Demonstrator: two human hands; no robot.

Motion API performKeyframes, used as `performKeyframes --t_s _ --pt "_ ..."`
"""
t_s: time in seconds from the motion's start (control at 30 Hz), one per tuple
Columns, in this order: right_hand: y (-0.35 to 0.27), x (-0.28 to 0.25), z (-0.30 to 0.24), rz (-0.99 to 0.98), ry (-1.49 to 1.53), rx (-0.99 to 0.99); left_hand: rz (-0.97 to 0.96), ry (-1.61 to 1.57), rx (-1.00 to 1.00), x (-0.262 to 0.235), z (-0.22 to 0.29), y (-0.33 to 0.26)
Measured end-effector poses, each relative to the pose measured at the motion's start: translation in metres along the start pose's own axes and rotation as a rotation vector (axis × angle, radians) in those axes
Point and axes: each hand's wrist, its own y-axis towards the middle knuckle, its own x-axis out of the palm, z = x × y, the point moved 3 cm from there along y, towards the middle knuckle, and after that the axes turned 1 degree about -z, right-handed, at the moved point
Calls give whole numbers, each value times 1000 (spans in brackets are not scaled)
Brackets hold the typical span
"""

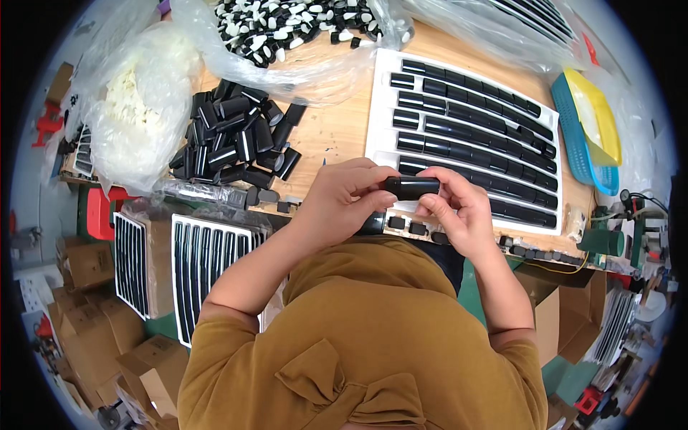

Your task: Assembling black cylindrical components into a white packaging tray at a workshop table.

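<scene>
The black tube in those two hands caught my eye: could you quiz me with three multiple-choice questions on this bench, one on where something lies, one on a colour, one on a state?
1. Where does the loose pile of black tubes lie?
A. On the left part of the wooden table
B. In the blue basket
C. On the floor

2. What colour is the tray with rows of black tubes?
A. Yellow
B. White
C. Red

3. How is the black tube held?
A. Lying free on the table
B. In the left hand alone
C. Between both hands, lying crosswise

Answers: 1 A, the heap sits on the wood left of the tray. 2 B, its rim and ribs show white. 3 C, the left hand and the right hand each grip an end.
</scene>
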Motion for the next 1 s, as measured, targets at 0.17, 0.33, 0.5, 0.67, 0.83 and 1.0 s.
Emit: performKeyframes --t_s 0.17,0.33,0.5,0.67,0.83,1.0 --pt "-1 3 -4 48 -30 -26 17 -103 -44 2 -1 1" --pt "-4 11 2 55 104 4 11 -161 -98 3 -3 -2" --pt "-5 21 13 98 60 18 33 -166 -151 3 -26 -1" --pt "3 28 59 -31 118 257 -37 -241 -344 2 -78 0" --pt "4 20 51 -50 469 264 -50 -262 -308 -7 -44 4" --pt "7 19 35 20 441 207 -34 -323 -280 -13 -29 7"
